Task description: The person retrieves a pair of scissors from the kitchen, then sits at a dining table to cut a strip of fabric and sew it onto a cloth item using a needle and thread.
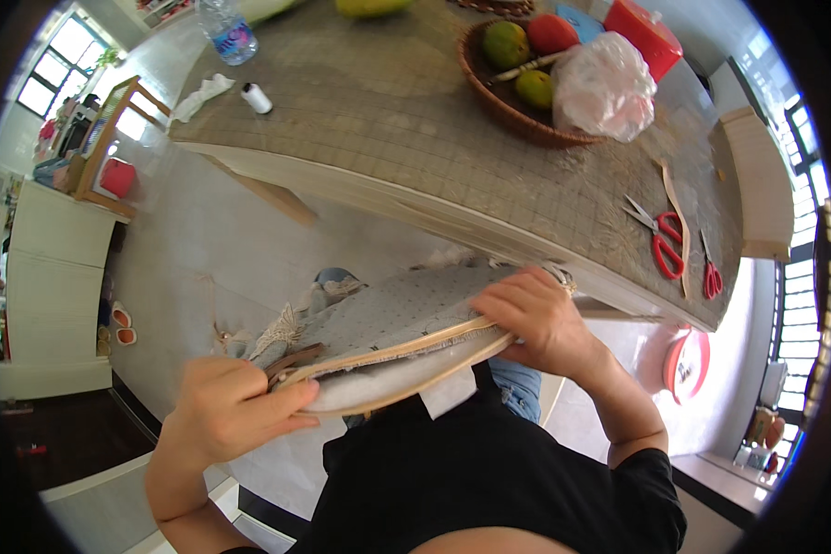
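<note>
Grey patterned fabric [395, 305] with beige trim along its edges lies over my lap, and its near side has a pale piped edge. Beneath that edge is a white padded layer [367, 391] with a second piped edge; a gap shows between the two. At the left end my left hand [232, 405] pinches both edges between thumb and fingers. My right hand [537, 322] grips them at the right end, close to the table's edge. A white tag [450, 393] hangs from the lower edge near my black shirt.
On the table [388, 138] are red-handled scissors [667, 246], smaller snips [712, 277], a beige strip [678, 215], a white thread spool [256, 98], a water bottle [228, 34] and a wicker basket [505, 121] of fruit. A pink basin [689, 367] stands on the floor at right.
</note>
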Action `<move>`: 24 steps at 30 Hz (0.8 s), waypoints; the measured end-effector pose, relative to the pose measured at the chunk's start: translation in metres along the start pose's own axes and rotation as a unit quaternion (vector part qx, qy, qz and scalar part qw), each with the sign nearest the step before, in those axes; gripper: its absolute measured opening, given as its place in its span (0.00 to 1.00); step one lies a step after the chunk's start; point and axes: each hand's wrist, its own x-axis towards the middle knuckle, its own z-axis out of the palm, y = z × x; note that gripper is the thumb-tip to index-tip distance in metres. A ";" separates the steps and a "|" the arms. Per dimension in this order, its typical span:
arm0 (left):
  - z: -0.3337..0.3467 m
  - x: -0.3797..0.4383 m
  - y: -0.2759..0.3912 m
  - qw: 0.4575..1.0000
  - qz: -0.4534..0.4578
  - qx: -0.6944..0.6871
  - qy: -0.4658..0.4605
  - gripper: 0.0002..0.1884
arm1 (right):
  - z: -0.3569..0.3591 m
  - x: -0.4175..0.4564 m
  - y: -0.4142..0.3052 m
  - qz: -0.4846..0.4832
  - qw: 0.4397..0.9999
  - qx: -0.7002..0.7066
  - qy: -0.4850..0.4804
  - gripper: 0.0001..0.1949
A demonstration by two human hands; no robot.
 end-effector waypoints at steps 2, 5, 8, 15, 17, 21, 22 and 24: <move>-0.002 -0.004 -0.001 0.999 -0.021 0.025 0.023 0.18 | 0.005 0.003 0.006 -0.008 1.000 -0.013 0.019 0.20; -0.017 -0.011 0.005 0.994 -0.029 0.088 0.052 0.17 | -0.013 0.006 -0.002 -0.044 0.998 -0.044 0.016 0.15; -0.044 -0.023 0.019 0.993 -0.067 0.041 0.091 0.17 | -0.073 0.002 -0.031 -0.069 0.998 -0.001 -0.011 0.14; -0.020 -0.050 0.003 0.977 -0.174 -0.030 0.116 0.14 | -0.096 0.018 -0.045 -0.055 0.998 -0.019 0.020 0.11; -0.004 -0.052 -0.004 0.944 -0.261 -0.109 0.170 0.12 | -0.082 0.015 -0.033 -0.038 0.997 -0.048 0.054 0.12; -0.007 -0.054 0.001 0.983 -0.158 -0.093 0.022 0.10 | -0.079 -0.007 -0.009 -0.003 0.998 0.045 0.039 0.08; -0.012 -0.054 0.003 0.974 -0.155 -0.166 -0.018 0.11 | -0.078 -0.014 -0.006 -0.003 0.995 0.092 0.042 0.08; -0.018 -0.054 0.002 0.935 -0.145 -0.310 -0.092 0.12 | -0.075 -0.025 0.001 0.003 0.982 0.184 0.043 0.10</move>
